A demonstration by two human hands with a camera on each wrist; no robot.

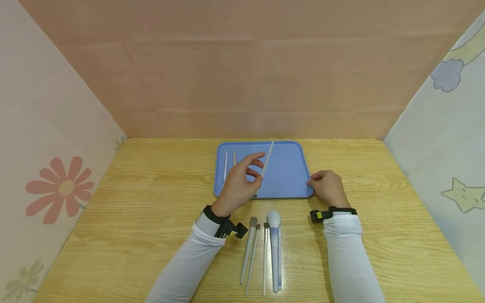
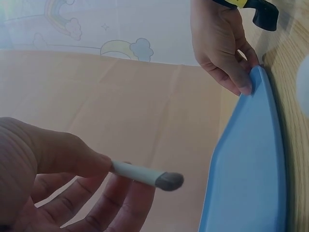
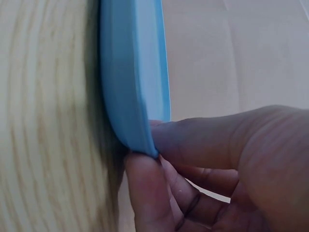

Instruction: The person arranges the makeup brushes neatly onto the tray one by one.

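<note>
One slim brush between left-hand fingers over tray.

right hand pinches blue tray corner | tray rests on wooden table

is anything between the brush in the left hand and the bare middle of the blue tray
Nothing visible. The left hand pinches the thin brush over the blue tray; the two brushes already there lie at its left side.

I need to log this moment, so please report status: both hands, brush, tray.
Left hand pinches thin brush above blue tray. Right hand grips tray's right edge. Nothing blocks.
</note>
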